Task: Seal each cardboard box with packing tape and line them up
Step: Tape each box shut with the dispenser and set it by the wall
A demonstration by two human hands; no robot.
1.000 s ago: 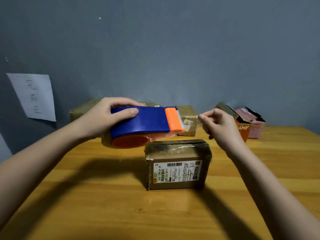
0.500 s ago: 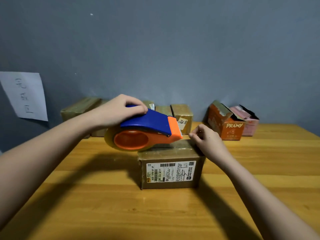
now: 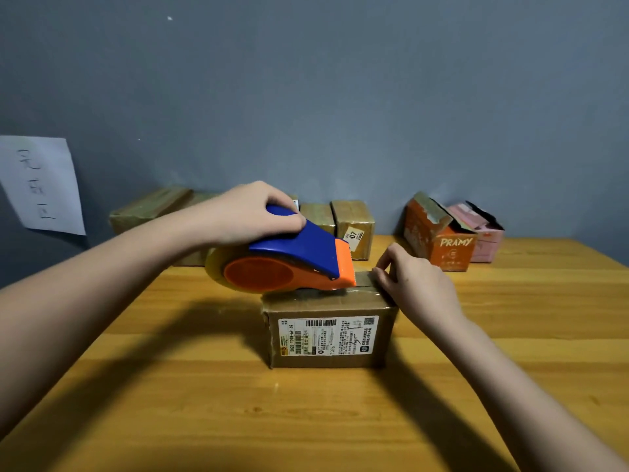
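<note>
A brown cardboard box [image 3: 328, 330] with a white shipping label on its near face sits on the wooden bench [image 3: 204, 403], and everything else is best placed from it. The left hand [image 3: 250, 212] is curled round the blue handle of a blue-and-orange tape dispenser [image 3: 289, 264], whose orange nose rests on the box's top while the roll end overhangs the box's left edge. The right hand [image 3: 413, 284] lies on the box's top right edge with its fingers bent down, pressing the tape end [image 3: 364, 279] there – just beside the dispenser's toothed blade. Behind the box, against the grey wall, stands a row of taped brown boxes [image 3: 352, 228], partly hidden by the left hand and forearm. Behind the box and to its right stands an orange carton [image 3: 439, 238] printed PRAMY, its top flaps open, with a pink carton [image 3: 485, 238] touching its far side – also open at the top. Far to the left of the box, a white paper sheet [image 3: 39, 183] with handwriting hangs on the wall.
</note>
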